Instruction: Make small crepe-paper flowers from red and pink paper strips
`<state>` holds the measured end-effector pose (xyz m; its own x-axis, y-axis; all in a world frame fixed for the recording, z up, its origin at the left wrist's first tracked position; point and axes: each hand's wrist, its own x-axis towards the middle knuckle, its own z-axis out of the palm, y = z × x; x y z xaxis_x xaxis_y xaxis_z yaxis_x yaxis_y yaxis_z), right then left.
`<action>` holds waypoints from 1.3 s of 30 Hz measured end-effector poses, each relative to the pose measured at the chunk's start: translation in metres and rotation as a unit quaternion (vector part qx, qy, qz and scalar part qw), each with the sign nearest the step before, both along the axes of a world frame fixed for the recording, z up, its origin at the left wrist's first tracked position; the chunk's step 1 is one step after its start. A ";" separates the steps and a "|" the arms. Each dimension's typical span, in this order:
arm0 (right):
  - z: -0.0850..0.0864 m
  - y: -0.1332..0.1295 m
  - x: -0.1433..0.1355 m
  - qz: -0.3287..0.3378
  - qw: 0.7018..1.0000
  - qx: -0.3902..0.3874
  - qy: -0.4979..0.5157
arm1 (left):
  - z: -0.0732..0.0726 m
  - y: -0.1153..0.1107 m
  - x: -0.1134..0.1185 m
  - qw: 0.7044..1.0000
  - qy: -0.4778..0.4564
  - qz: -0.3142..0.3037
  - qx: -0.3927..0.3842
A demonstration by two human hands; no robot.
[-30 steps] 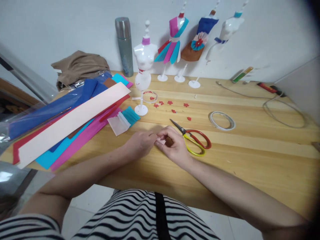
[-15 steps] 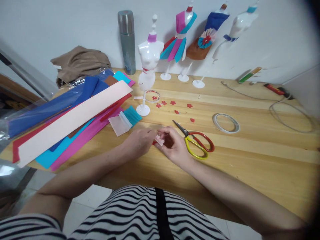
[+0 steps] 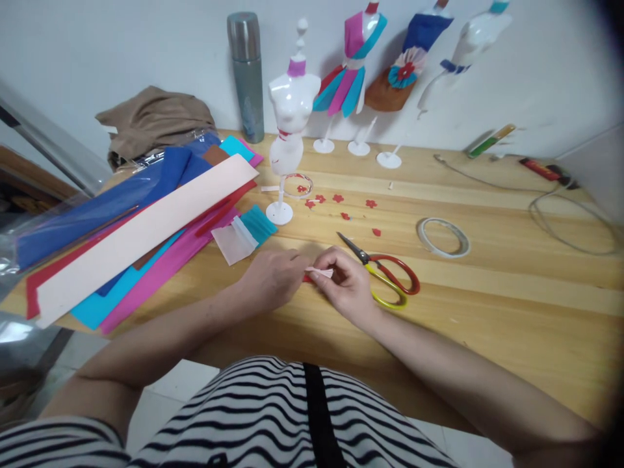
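Note:
Both hands meet over the front of the wooden table, pinching a small pale pink pleated paper piece [image 3: 324, 272] between them. My left hand [image 3: 275, 276] is closed at the piece's left end, its fingertips largely hidden. My right hand [image 3: 348, 283] grips the fanned end between thumb and fingers. A bit of red [image 3: 307, 278] shows just under the pink piece. Scissors [image 3: 383, 270] with one red and one yellow handle lie beside my right hand, blades pointing away. Small red paper flowers [image 3: 338, 198] are scattered beyond the hands. A pale and a teal paper piece [image 3: 258, 224] lie near my left hand.
A white mannequin [image 3: 287, 130] stands ahead, with several dressed ones [image 3: 351, 78] along the wall. Coloured paper strips [image 3: 146, 240] pile up at left, near a thermos [image 3: 247, 84] and brown cloth [image 3: 156, 123]. A tape roll [image 3: 443, 237] and a cable [image 3: 487, 182] lie at right.
The pink pleated piece has turned from hanging toward me to lying nearly level, its fanned end to the right. Both hands have shifted slightly right.

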<state>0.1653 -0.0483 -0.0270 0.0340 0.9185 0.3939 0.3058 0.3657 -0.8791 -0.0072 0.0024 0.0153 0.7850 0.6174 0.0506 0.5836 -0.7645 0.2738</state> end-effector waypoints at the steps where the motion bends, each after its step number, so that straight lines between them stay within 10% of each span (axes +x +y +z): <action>1: 0.000 0.000 0.001 -0.005 1.000 -0.008 0.014 | 0.001 0.001 -0.001 1.000 -0.017 0.005 0.011; 16: 0.001 0.001 0.005 -0.007 0.995 0.007 0.104 | -0.010 0.014 -0.011 0.968 -0.220 -0.006 -0.120; 39: 0.004 0.000 0.005 0.036 0.989 -0.019 0.140 | 0.007 0.009 -0.005 0.744 -0.362 0.146 -0.542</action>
<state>0.1704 -0.0487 -0.0234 0.0714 0.9363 0.3440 0.0221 0.3433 -0.9390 -0.0126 0.0116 0.0221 0.6179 0.7432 -0.2566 0.0810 0.2644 0.9610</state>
